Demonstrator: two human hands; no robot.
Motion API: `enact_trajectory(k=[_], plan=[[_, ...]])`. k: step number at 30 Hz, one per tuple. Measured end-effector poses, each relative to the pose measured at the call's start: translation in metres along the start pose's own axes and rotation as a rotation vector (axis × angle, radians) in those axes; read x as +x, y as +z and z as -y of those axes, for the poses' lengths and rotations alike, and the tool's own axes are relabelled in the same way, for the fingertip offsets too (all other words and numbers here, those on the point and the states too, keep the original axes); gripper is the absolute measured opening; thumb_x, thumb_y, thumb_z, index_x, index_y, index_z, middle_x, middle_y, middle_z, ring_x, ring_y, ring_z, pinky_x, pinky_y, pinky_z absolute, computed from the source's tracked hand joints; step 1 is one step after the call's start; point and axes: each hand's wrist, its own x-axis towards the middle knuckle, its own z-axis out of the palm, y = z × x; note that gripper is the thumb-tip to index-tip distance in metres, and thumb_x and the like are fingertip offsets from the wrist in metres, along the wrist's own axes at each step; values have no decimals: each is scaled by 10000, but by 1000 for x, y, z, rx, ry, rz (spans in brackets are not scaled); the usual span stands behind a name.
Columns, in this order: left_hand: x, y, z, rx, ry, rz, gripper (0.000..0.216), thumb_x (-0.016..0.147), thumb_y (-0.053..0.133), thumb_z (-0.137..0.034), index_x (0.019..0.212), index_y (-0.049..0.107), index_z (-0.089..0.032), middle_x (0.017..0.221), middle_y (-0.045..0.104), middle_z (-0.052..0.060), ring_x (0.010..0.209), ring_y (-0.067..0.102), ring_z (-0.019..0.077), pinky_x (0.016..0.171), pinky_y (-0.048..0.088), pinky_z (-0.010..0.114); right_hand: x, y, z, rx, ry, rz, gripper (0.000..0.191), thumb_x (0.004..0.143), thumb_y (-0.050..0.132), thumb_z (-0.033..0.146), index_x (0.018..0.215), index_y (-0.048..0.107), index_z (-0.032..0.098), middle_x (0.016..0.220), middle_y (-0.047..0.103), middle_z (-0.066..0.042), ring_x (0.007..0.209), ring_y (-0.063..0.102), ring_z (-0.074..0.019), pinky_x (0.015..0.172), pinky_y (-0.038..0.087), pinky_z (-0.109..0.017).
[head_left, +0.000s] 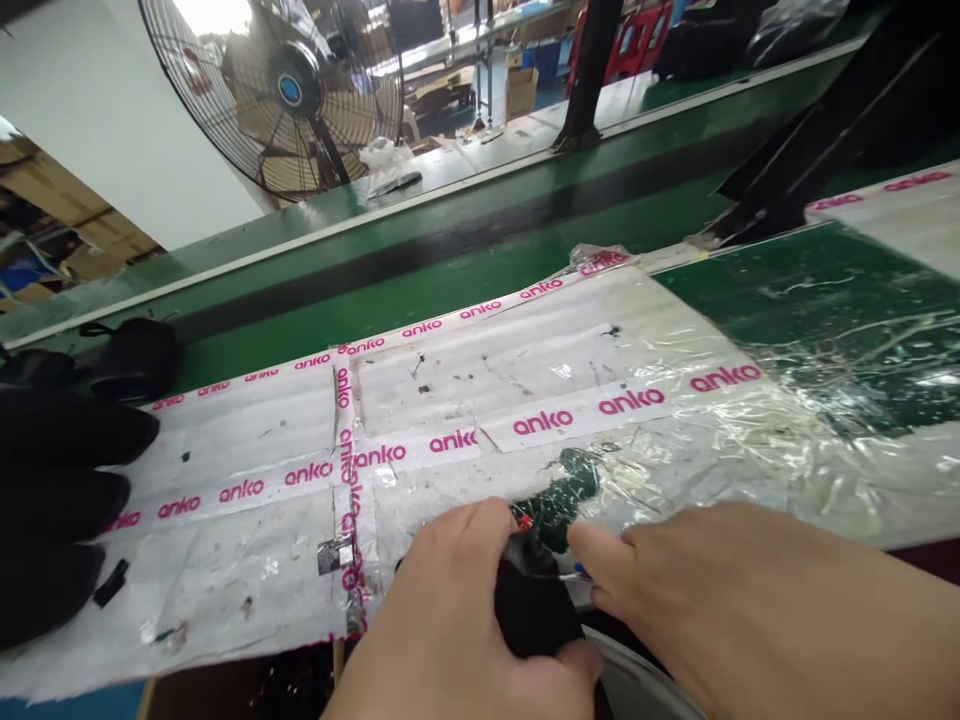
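Head view: at 6 o'clock the left hand (pixel 465 620) grips a small black part (pixel 534 600), fingers wrapped around it; the right hand (pixel 720 600) pinches its tip (a red speck shows there). This looks like mid-fitting; next calls for steady alignment. Beyond lies the taped desk (pixel 465 390); black pieces (pixel 60 470) at 9, fan (pixel 289 90) at 11.

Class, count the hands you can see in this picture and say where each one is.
2. The left hand is at bottom centre, gripping a black object. The right hand is at bottom right, its fingertips touching the same object.
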Motion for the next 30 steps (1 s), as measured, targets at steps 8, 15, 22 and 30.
enact_trajectory(k=[8,15,22,30], plan=[[-13,-9,9,-99,-305,-37,671,559,994,-471,1188,792,-356,1538,756,86,1496,658,539,1360,515,773,-25,44,-10,-38,14,-142,352,1047,544,60,1252,557,345,906,701,41,592,681,-258,573,358,-524],[-11,-11,17,-68,-308,-22,758,577,1003,-422,1292,763,-346,1503,755,94,1426,687,497,1366,534,755,-30,64,-7,-201,22,-62,317,1103,830,387,1384,727,281,930,762,-45,745,663,-284,642,432,-402],[-9,-13,35,-13,-321,46,889,606,1054,-488,1442,771,-387,1600,741,86,1448,696,490,1373,586,727,-27,63,-7,-204,23,-38,457,1003,838,284,1439,700,285,969,795,-40,744,672,-286,666,448,-410],[-13,-11,14,-73,-322,-45,858,545,1084,-521,1354,841,-370,1504,803,87,1412,720,497,1382,590,743,-25,59,-5,-26,47,-146,714,656,751,148,1335,618,324,934,730,61,647,674,-257,615,403,-511]])
